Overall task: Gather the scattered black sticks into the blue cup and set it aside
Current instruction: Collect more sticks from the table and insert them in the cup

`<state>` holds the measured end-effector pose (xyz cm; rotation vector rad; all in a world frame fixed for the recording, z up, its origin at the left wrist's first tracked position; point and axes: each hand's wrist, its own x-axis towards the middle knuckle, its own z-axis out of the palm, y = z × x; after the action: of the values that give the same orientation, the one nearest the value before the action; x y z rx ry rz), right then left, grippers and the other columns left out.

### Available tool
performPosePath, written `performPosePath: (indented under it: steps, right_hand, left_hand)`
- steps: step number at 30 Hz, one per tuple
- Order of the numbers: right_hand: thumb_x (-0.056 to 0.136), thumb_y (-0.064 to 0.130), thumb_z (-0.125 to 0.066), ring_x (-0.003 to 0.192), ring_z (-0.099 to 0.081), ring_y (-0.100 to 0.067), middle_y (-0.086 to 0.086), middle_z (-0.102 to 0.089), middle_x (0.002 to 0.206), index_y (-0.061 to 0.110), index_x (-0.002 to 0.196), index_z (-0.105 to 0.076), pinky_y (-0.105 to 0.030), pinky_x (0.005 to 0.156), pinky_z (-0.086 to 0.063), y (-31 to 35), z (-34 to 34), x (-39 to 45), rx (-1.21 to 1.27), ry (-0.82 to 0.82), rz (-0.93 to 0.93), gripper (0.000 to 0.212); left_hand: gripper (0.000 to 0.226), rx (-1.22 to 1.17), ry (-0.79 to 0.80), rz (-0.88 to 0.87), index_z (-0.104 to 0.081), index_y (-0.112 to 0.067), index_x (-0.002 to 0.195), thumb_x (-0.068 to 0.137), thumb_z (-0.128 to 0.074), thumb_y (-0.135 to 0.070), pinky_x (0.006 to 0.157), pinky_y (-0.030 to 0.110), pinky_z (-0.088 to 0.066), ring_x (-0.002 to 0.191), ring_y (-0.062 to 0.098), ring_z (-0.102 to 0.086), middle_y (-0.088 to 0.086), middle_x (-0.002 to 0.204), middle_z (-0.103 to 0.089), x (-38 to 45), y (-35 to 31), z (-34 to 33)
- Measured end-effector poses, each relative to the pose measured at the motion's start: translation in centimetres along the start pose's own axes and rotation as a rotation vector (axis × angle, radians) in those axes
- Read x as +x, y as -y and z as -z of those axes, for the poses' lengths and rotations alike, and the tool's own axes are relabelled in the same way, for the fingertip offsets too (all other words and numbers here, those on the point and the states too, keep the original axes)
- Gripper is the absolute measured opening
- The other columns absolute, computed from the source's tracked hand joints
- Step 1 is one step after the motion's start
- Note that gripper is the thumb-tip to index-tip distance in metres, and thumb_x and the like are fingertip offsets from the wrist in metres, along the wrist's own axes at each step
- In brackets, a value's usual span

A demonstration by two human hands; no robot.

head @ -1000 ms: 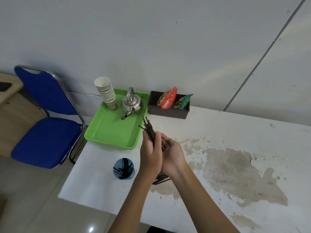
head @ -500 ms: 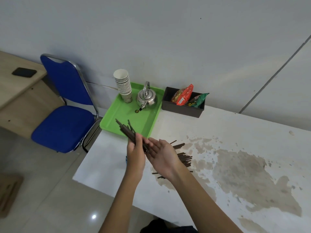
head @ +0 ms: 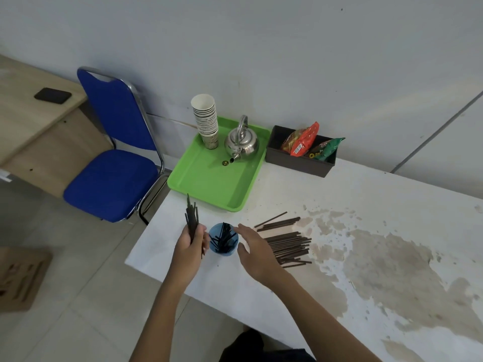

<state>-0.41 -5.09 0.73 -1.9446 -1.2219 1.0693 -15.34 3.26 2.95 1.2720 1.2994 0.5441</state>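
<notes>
Head view, wide angle, looking forward and down. The blue cup (head: 223, 242) stands upright on the white table (head: 366, 199) near its left front corner, between the two hands, and already contains a loose cluster of black sticks leaning at various angles. The left hand (head: 190, 242), just to the left of the cup, has its fingers (head: 202, 237) clenched around a bundle of sticks (head: 191, 218) held nearly upright, the tips pointing away from the person and not yet over the cup's mouth. The right hand (head: 254, 250) hovers just to the right of the cup with fingers spread and released, holding nothing; whether it touches the cup wall cannot be told. To its right a sizeable pile of sticks (head: 286, 244) lies flat on the table, roughly parallel, with a few strays at its far edge. Further back sit a green tray (head: 209, 184) carrying a kettle (head: 241, 143) and stacked paper cups (head: 205, 118), and a dark box of snack packets (head: 300, 158); none is involved. Judged progress: roughly midway. One portion of sticks is in the cup, a second is in hand awaiting insertion, and the table pile remains to be gathered, after which the cup has yet to be set aside.
</notes>
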Motion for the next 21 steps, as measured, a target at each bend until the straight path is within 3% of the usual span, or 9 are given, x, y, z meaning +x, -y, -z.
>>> performPosePath:
  steps: [4, 11, 16, 21]
  right_hand:
    - [0.098, 0.016, -0.043, 0.148, -0.014, -0.018, 0.001, -0.024, 0.158, 0.027, 0.144, -0.041, -0.033, 0.120, -0.015, 0.1, -0.5, 0.9, -0.130, 0.024, 0.074, 0.047]
    - [0.095, 0.034, -0.040, 0.148, -0.014, -0.022, 0.002, -0.021, 0.159, 0.035, 0.125, -0.059, -0.054, 0.114, -0.025, -1.0, -1.4, 1.4, -0.293, 0.017, 0.133, 0.036]
    - [0.088, 0.048, -0.030, 0.148, -0.015, -0.017, 0.005, -0.023, 0.159, 0.039, 0.119, -0.060, -0.055, 0.113, -0.025, -1.4, -1.5, 1.3, -0.227, 0.007, 0.117, 0.043]
    - [0.093, 0.041, -0.044, 0.147, -0.013, -0.016, 0.009, -0.022, 0.158, 0.031, 0.134, -0.049, -0.052, 0.116, -0.021, -1.1, -1.2, 1.6, -0.188, 0.044, 0.068, 0.042]
  left_hand:
    - [0.033, -0.012, -0.176, -0.130, -0.062, -0.014, 0.105, 0.108, -0.034, -0.031, 0.074, 0.015, -0.044, 0.091, -0.002, -0.064, -0.009, 0.098, -0.072, 0.5, -0.4, -1.7]
    - [0.036, -0.031, -0.332, -0.217, -0.065, -0.018, 0.116, 0.108, -0.031, -0.029, 0.078, 0.006, -0.039, 0.092, -0.009, -0.057, -0.018, 0.109, -0.068, 2.1, -0.4, -4.6]
    - [0.039, -0.081, -0.395, -0.183, -0.061, -0.015, 0.120, 0.109, -0.028, -0.031, 0.076, 0.021, -0.043, 0.079, 0.003, -0.056, -0.008, 0.114, -0.071, 3.3, 0.8, -5.8]
    - [0.038, -0.298, -0.451, -0.043, -0.061, -0.023, 0.115, 0.107, -0.026, -0.035, 0.099, 0.029, -0.043, 0.110, 0.009, -0.061, -0.006, 0.118, -0.072, 4.1, 1.0, -5.8]
